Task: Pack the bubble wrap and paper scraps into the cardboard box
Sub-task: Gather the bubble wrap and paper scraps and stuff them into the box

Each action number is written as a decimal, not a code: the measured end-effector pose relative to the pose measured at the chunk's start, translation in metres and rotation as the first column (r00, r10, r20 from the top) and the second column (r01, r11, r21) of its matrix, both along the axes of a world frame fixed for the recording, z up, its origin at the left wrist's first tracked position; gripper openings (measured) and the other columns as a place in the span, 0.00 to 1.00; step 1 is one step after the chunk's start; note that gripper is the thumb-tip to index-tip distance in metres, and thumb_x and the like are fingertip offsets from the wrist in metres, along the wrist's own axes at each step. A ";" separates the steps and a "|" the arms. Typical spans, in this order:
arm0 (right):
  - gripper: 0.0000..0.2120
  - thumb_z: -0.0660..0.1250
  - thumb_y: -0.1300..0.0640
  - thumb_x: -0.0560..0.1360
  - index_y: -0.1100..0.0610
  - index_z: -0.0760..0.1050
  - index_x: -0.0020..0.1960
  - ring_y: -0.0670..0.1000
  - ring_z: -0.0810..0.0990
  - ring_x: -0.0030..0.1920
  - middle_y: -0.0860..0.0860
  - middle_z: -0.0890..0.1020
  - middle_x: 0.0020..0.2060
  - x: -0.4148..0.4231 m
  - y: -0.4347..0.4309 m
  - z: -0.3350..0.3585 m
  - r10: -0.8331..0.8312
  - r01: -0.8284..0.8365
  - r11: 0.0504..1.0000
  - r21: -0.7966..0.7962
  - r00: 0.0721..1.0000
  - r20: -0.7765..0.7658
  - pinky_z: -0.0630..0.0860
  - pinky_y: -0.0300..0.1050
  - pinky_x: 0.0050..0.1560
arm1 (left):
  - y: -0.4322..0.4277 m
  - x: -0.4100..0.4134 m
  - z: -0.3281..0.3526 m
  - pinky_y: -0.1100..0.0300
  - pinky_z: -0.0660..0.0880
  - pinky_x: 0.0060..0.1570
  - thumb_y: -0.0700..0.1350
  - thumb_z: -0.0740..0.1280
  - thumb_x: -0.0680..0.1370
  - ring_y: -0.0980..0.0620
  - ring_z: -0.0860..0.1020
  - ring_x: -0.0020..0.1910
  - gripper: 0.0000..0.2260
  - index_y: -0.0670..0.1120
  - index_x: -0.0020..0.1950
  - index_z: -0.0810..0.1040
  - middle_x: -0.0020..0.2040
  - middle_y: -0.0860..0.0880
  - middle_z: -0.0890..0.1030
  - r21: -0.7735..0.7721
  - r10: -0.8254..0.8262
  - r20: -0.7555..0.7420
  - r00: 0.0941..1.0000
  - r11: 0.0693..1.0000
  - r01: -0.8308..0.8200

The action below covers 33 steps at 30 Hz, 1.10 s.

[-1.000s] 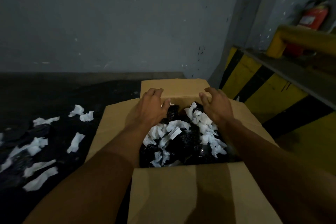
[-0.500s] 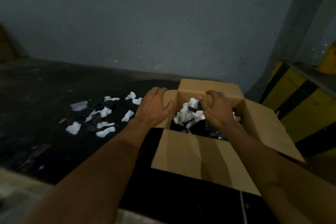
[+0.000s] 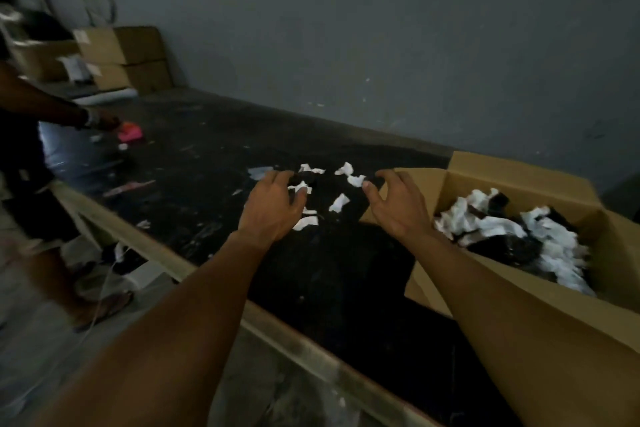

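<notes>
your left hand [image 3: 273, 206] and right hand [image 3: 398, 206] have left the box [image 3: 519, 178]; both hover empty, fingers spread, over leftover paper scraps [image 3: 339, 202] mid-frame.

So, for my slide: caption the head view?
Left hand and right hand reach toward paper scraps beside the part-filled cardboard box.

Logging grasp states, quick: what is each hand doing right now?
Left hand: fingers curled over a paper scrap; grip cannot be told.
Right hand: open, fingers spread, holding nothing.

L hand [image 3: 273, 208] & R hand [image 3: 398, 210], prob. empty, above loose paper scraps [image 3: 339, 202].
</notes>
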State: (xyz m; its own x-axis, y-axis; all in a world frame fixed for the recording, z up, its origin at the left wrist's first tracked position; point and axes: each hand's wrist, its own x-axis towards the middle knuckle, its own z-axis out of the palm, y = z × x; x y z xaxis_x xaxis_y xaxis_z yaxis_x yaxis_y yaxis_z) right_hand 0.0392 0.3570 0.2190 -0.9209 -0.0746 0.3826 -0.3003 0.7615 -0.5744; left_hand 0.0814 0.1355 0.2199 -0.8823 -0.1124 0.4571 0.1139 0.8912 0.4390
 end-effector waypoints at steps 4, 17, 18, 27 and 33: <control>0.22 0.60 0.42 0.78 0.53 0.71 0.67 0.55 0.73 0.63 0.56 0.72 0.64 -0.014 -0.064 -0.012 0.007 -0.007 1.000 0.003 0.999 0.032 0.71 0.50 0.62 | -0.068 -0.003 -0.008 0.52 0.71 0.63 0.51 0.63 0.79 0.47 0.74 0.62 0.19 0.44 0.67 0.71 0.64 0.43 0.74 0.007 0.041 0.010 0.999 0.999 -0.041; 0.20 0.63 0.45 0.78 0.55 0.72 0.64 0.57 0.74 0.61 0.57 0.73 0.62 -0.056 -0.214 -0.085 -0.168 0.173 0.985 -0.020 0.976 0.135 0.70 0.48 0.60 | -0.230 -0.089 -0.067 0.53 0.73 0.61 0.49 0.62 0.80 0.48 0.74 0.60 0.20 0.42 0.69 0.70 0.64 0.42 0.73 0.007 -0.084 0.137 0.987 0.996 0.084; 0.19 0.63 0.46 0.78 0.55 0.72 0.64 0.57 0.74 0.61 0.57 0.73 0.61 -0.059 -0.219 -0.093 -0.179 0.182 0.983 -0.008 0.973 0.145 0.71 0.48 0.60 | -0.232 -0.097 -0.075 0.53 0.74 0.60 0.48 0.63 0.80 0.47 0.75 0.59 0.19 0.41 0.68 0.70 0.63 0.41 0.74 0.002 -0.114 0.129 0.985 0.993 0.115; 0.18 0.64 0.47 0.77 0.55 0.73 0.63 0.58 0.74 0.60 0.57 0.74 0.61 -0.145 -0.239 -0.142 -0.204 0.201 0.979 0.035 0.956 0.210 0.71 0.51 0.61 | -0.239 -0.183 -0.145 0.54 0.74 0.58 0.47 0.64 0.78 0.45 0.75 0.58 0.18 0.41 0.67 0.72 0.60 0.41 0.75 0.018 -0.212 0.215 0.953 0.977 0.213; 0.18 0.64 0.47 0.77 0.56 0.74 0.62 0.58 0.73 0.60 0.56 0.74 0.61 -0.208 -0.252 -0.173 -0.182 0.172 0.983 0.063 0.950 0.253 0.72 0.49 0.60 | -0.259 -0.246 -0.177 0.55 0.70 0.61 0.47 0.64 0.79 0.46 0.72 0.61 0.19 0.43 0.68 0.71 0.63 0.42 0.73 -0.030 -0.200 0.304 0.932 0.975 0.219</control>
State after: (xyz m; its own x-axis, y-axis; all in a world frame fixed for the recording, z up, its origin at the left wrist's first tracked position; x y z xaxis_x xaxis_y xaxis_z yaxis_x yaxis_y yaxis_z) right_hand -0.1690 0.1054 0.0463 -0.9874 0.0881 0.1317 -0.0053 0.8125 -0.5829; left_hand -0.1644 -0.1235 0.0427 -0.9791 0.1103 0.1709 0.1743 0.8879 0.4257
